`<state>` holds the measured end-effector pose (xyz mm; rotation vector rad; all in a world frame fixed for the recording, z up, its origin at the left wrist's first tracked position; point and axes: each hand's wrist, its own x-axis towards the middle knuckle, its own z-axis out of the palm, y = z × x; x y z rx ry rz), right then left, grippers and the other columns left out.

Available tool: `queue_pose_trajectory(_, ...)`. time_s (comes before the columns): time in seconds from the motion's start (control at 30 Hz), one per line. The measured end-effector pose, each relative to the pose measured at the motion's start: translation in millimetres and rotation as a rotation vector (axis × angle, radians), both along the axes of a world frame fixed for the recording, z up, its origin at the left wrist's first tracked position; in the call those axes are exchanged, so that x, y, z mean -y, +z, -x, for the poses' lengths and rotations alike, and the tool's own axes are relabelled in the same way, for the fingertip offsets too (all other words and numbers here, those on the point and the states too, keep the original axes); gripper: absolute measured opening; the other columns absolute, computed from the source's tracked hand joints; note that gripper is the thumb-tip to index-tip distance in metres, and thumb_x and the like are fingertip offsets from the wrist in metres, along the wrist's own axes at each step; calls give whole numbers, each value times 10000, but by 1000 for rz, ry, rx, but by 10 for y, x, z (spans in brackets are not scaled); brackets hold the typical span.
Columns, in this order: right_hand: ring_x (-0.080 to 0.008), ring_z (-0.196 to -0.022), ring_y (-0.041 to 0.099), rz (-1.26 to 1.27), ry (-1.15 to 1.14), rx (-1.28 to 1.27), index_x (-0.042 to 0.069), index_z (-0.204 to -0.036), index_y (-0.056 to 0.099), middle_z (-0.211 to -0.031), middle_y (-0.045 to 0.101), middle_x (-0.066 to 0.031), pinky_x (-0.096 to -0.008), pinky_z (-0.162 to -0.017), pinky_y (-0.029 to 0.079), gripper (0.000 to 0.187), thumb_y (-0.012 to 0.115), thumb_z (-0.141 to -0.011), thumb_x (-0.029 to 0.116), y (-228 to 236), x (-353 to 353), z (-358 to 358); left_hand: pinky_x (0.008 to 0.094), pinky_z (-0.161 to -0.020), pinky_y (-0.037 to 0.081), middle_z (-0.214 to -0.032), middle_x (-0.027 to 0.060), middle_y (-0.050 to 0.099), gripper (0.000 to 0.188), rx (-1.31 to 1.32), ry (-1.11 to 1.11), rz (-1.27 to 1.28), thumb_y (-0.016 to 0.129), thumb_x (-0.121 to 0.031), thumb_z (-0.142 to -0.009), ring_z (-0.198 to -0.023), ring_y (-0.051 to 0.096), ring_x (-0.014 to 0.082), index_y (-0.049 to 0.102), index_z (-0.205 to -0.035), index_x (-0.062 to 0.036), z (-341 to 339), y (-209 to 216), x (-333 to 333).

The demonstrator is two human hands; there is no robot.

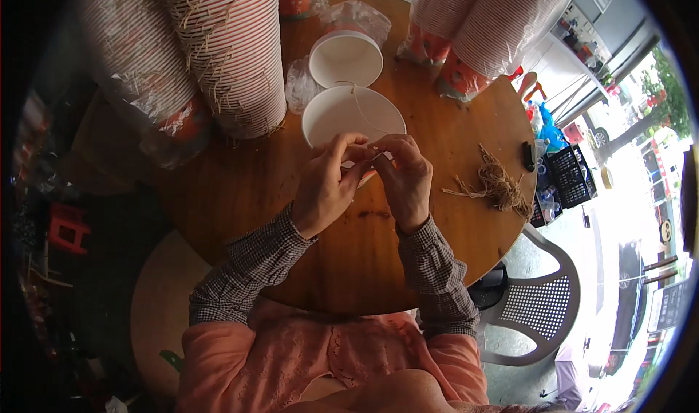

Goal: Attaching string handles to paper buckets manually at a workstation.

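Observation:
My left hand [329, 189] and my right hand [408, 183] meet over the near rim of a white paper bucket [342, 114], fingertips closed in a pinch. Between them they hold a thin piece of twine [362, 111], part of which loops up across the bucket's inside. Its finer detail at the fingertips is too small to make out. Just behind stands a second white paper bucket [348, 60], its open mouth toward me. To the right of my right hand, a loose bundle of brown twine [496, 182] lies on the wooden table [349, 260].
Tall stacks of nested buckets rise at the left [229, 56] and far right [502, 27], some in clear plastic. Crumpled clear plastic [301, 85] lies beside the buckets. A grey chair [539, 304] stands at the table's right; a black crate [569, 174] sits beyond.

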<state>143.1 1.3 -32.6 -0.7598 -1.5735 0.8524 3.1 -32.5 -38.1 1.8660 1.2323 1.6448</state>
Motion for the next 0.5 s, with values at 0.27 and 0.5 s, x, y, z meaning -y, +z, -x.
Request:
queue_pose_trajectory(0.27, -105, -836, 589, 138, 26, -60, 7, -856, 641, -871, 637, -30, -250, -772, 468, 37, 638, -820, -2, 62, -290, -175, 278, -687, 552, -877, 104, 683, 177, 92, -142, 131, 678, -66, -833, -822, 684, 181, 607, -979, 6, -8, 77, -303)
queue_pose_trajectory(0.5, -79, -832, 564, 199, 181, -56, -22, -929, 621, -862, 624, -17, -223, -774, 460, 87, 615, -894, 58, 185, -495, -353, 301, -719, 539, -890, 125, 695, 179, 7, -274, 144, 638, -84, -864, -809, 687, 210, 630, -1013, 14, -4, 233, -557)
